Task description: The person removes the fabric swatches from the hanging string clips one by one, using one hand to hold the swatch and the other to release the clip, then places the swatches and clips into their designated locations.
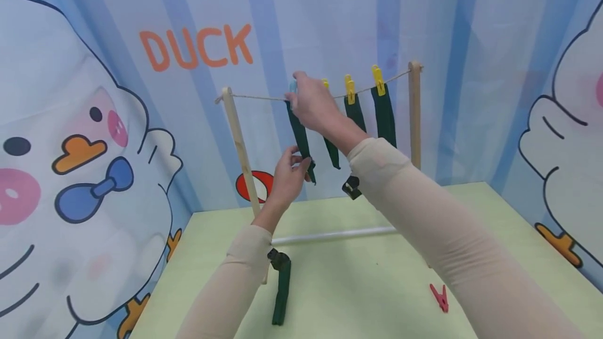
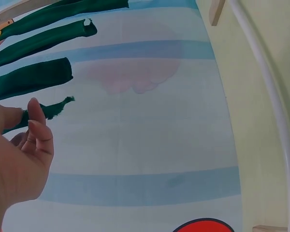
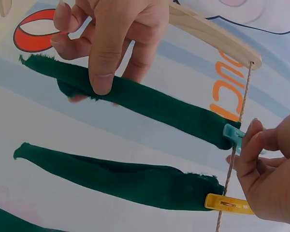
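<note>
The lower end of a dark green strip (image 1: 298, 130) near the centre of the head view is pinched by the left hand (image 1: 288, 177), the thumb laid over the cloth and fingers behind it, presumably so that the strip is kept straight and from swinging. By the right hand (image 1: 313, 101), just above centre, a light blue clothespin (image 3: 230, 133) is gripped between thumb and fingers at its handle end; its nose is set over the strip's top edge at the cord (image 1: 259, 97), apparently so that cloth and cord can be clamped together. Whether the handles are being squeezed cannot be told. To the right of this strip, three more green strips (image 1: 383, 114) are hung from the same cord, each held at its upper end by a yellow clothespin (image 1: 378, 80), so their lower ends are left hanging free. The cord is carried between two wooden posts (image 1: 239, 143), one left of centre and one to the right, by which it seems to be held high enough for the strips to clear the pale green table (image 1: 358, 276). On the table, a further green strip (image 1: 281, 297) is laid at lower centre, and a red clothespin (image 1: 439, 297) is placed at lower right, both unattached to the cord.
</note>
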{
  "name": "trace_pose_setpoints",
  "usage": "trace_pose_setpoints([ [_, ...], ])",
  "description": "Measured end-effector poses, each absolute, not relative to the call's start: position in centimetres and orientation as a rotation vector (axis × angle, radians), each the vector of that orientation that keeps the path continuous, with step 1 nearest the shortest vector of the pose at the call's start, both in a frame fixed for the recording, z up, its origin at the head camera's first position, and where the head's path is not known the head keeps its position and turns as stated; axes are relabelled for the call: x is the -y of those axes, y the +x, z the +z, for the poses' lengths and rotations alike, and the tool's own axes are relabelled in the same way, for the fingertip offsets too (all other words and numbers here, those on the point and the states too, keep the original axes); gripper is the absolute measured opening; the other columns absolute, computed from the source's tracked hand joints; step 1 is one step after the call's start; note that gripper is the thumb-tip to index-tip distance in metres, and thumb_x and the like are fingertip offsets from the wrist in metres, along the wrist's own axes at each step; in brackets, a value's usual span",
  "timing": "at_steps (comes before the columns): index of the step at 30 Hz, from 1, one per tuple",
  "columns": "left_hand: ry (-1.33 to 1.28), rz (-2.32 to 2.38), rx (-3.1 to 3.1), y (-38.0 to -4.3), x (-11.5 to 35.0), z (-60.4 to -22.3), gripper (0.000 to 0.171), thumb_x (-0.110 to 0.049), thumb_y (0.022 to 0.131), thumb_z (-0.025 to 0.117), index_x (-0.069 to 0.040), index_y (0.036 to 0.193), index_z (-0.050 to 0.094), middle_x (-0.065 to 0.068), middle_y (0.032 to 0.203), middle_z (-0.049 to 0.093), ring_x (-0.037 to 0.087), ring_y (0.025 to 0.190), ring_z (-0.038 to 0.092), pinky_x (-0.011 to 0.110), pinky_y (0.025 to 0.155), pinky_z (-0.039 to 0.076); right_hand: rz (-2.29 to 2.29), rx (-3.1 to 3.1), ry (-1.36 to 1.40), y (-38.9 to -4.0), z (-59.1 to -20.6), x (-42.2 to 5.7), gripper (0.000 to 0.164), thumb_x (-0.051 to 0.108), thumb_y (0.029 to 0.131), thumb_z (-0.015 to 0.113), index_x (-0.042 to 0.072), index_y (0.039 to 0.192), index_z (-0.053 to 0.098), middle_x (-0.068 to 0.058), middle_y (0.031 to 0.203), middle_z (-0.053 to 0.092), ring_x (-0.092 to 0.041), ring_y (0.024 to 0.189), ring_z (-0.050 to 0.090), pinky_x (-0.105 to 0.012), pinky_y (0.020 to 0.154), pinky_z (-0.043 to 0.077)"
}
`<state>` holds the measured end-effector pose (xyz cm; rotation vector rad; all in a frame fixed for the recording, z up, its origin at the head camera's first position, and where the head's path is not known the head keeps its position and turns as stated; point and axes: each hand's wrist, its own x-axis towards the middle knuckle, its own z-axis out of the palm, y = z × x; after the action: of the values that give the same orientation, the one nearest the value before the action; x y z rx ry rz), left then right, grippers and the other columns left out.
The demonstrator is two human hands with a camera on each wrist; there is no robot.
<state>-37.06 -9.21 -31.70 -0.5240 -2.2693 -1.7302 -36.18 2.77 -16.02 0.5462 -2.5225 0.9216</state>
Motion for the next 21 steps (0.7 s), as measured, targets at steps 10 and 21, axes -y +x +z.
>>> trace_pose_setpoints([
  [10,-0.500,-1.512,2.311,-36.88,9.36,-31.44,0.019,-0.013,0.104,0.053,-0.002,0.116,0.064,0.011,0.104,0.064,0.023,0.068,0.058,0.029,0.065,0.051,1.032,2.428,0.577,-35.91,-15.44,-2.53,0.049,0.018,0.106,0.051,0.003,0.151,0.039,-0.015,0.131,0.060,-0.022,0.104,0.065,-0.029,0.076,0.054],
  [21,-0.477,-1.540,2.321,-36.57,9.29,-31.54,0.019,-0.013,0.104,0.053,-0.001,0.113,0.064,0.012,0.101,0.065,0.022,0.068,0.058,0.029,0.065,0.051,1.179,2.374,0.567,-35.86,-15.89,-2.55,0.036,0.017,0.103,0.057,0.006,0.138,0.055,-0.010,0.130,0.058,-0.017,0.099,0.062,-0.026,0.070,0.051],
])
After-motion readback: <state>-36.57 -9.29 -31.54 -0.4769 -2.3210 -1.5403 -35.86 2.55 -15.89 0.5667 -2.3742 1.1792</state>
